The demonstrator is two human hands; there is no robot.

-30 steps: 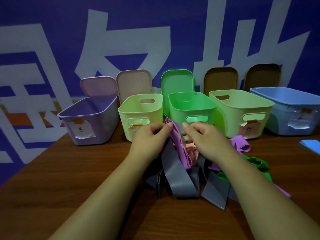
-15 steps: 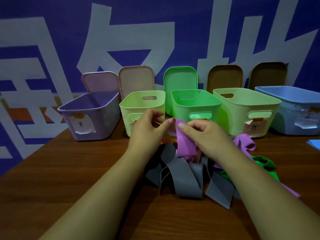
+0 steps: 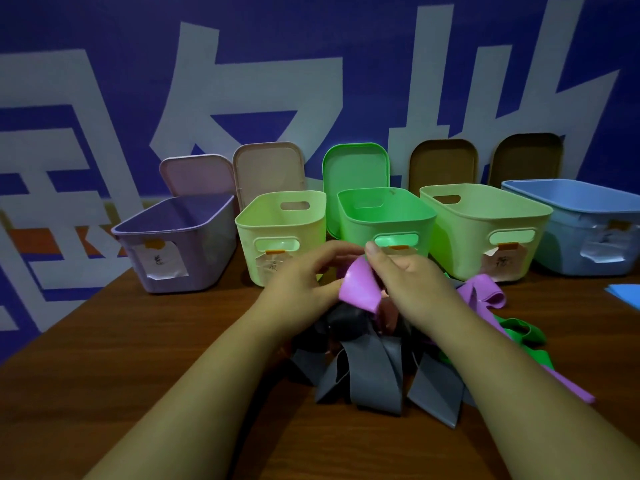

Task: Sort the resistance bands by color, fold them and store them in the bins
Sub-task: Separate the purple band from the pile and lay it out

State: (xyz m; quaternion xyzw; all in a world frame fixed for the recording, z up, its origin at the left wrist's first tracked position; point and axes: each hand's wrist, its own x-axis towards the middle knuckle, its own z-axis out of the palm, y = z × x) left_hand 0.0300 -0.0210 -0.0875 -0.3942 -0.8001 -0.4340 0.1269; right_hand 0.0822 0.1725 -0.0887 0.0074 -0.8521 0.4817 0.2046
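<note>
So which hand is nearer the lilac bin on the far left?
Left. The left hand is right of the lilac bin, apart from it; the right hand is farther right, beyond the purple band both pinch.

Both forearms are bare down to the bottom edge — left hand (image 3: 300, 289) and right hand (image 3: 414, 287) bare too, a short-cut nail showing on the right.
</note>
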